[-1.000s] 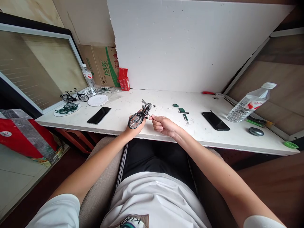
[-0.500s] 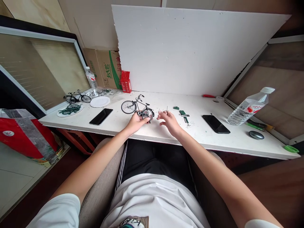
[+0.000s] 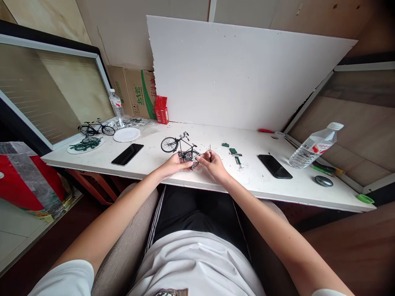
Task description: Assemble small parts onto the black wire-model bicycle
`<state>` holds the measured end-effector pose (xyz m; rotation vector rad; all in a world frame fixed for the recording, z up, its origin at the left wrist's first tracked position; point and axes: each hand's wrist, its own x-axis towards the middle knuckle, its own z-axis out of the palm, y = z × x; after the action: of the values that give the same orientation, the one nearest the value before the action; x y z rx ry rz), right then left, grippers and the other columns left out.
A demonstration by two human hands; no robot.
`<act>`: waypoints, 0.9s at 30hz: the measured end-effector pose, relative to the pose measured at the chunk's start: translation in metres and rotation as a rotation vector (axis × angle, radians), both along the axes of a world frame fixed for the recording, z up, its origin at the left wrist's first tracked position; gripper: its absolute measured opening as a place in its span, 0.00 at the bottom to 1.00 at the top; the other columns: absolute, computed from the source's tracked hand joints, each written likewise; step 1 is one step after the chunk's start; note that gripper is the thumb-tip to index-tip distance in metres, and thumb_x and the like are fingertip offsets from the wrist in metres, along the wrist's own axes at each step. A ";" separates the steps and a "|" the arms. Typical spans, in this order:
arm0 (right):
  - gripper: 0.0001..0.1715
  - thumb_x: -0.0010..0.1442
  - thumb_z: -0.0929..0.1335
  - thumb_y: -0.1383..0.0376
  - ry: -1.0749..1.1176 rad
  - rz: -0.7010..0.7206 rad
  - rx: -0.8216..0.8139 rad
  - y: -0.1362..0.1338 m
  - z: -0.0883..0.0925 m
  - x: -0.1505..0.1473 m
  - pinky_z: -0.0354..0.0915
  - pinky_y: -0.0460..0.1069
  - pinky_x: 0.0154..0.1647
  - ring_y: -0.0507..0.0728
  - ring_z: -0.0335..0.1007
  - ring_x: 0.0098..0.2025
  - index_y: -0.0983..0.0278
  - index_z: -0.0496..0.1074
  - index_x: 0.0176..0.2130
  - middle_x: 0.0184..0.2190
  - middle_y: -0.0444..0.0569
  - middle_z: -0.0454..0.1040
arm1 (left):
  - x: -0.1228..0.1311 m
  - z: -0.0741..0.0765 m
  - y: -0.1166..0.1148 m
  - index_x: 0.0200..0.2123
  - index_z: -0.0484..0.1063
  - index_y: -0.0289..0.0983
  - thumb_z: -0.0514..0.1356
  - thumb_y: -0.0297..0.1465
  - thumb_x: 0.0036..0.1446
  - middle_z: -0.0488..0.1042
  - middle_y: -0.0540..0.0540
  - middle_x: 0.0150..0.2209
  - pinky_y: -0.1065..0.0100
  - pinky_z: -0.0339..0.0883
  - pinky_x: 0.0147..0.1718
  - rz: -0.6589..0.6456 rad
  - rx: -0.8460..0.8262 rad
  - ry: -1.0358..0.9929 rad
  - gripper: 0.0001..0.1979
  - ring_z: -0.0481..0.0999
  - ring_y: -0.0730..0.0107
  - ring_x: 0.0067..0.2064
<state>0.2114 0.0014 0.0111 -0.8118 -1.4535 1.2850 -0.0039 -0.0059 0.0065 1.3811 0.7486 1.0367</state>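
A miniature black bicycle (image 3: 169, 144) is tilted over the near edge of the table, its handlebar pointing away from me. My left hand (image 3: 172, 167) is closed on it at the rear wheel, thumb along the wheel's lower side. On the opposite side of that wheel, my right hand (image 3: 216, 167) has its thumb and fingertips against the wheel's edge. A thin, dark, pointed tool (image 3: 210, 153) sticks up from between the right-hand fingers; its exact kind is too small to tell. Green and dark small parts (image 3: 233, 151) lie to the right.
On the white table (image 3: 154, 158) a phone (image 3: 127, 154) lies at left and another phone (image 3: 275, 166) at right. A second model bicycle (image 3: 96, 128), a white disc (image 3: 126, 134) and a green tangle (image 3: 86, 144) are at far left. A water bottle (image 3: 316, 146) stands right.
My right hand has moved left from beside the bicycle to touch its rear wheel, still carrying the thin tool. My left hand keeps its hold. The whole view has shifted slightly.
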 end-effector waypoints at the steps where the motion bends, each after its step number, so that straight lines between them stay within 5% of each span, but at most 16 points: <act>1: 0.37 0.55 0.80 0.50 -0.006 -0.015 0.007 0.000 0.000 0.001 0.67 0.52 0.39 0.54 0.72 0.33 0.56 0.51 0.35 0.32 0.39 0.68 | 0.000 -0.002 0.001 0.54 0.76 0.36 0.78 0.40 0.53 0.84 0.34 0.53 0.47 0.81 0.53 0.019 -0.007 0.000 0.29 0.87 0.49 0.51; 6: 0.36 0.55 0.80 0.50 -0.010 -0.174 0.100 0.006 0.000 0.006 0.64 0.51 0.44 0.53 0.66 0.35 0.57 0.51 0.34 0.32 0.40 0.70 | 0.000 -0.007 0.006 0.56 0.77 0.35 0.80 0.36 0.50 0.84 0.32 0.54 0.44 0.75 0.63 0.109 -0.027 -0.030 0.32 0.85 0.50 0.55; 11: 0.34 0.58 0.79 0.50 -0.080 -0.296 0.229 0.010 -0.001 0.009 0.66 0.53 0.45 0.57 0.73 0.39 0.56 0.52 0.33 0.34 0.44 0.73 | -0.003 0.000 0.005 0.52 0.81 0.33 0.80 0.39 0.50 0.82 0.30 0.58 0.43 0.72 0.65 0.125 -0.130 0.040 0.29 0.84 0.46 0.58; 19: 0.27 0.67 0.74 0.58 -0.324 -0.276 0.564 0.006 -0.014 0.004 0.65 0.55 0.42 0.60 0.71 0.38 0.57 0.53 0.31 0.33 0.45 0.73 | 0.006 0.010 0.001 0.44 0.83 0.33 0.76 0.46 0.56 0.84 0.33 0.54 0.44 0.72 0.65 0.061 -0.152 -0.052 0.24 0.84 0.46 0.57; 27: 0.19 0.74 0.65 0.67 -0.674 -0.140 0.917 0.015 -0.017 0.000 0.63 0.53 0.38 0.60 0.65 0.39 0.57 0.55 0.32 0.33 0.49 0.70 | 0.016 -0.004 0.017 0.40 0.80 0.32 0.77 0.43 0.56 0.85 0.38 0.41 0.48 0.75 0.59 0.146 -0.181 -0.199 0.21 0.86 0.55 0.46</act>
<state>0.2117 0.0168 -0.0061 -0.6940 -2.1953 0.1145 0.0117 0.0109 0.0030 1.0637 0.7828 1.1711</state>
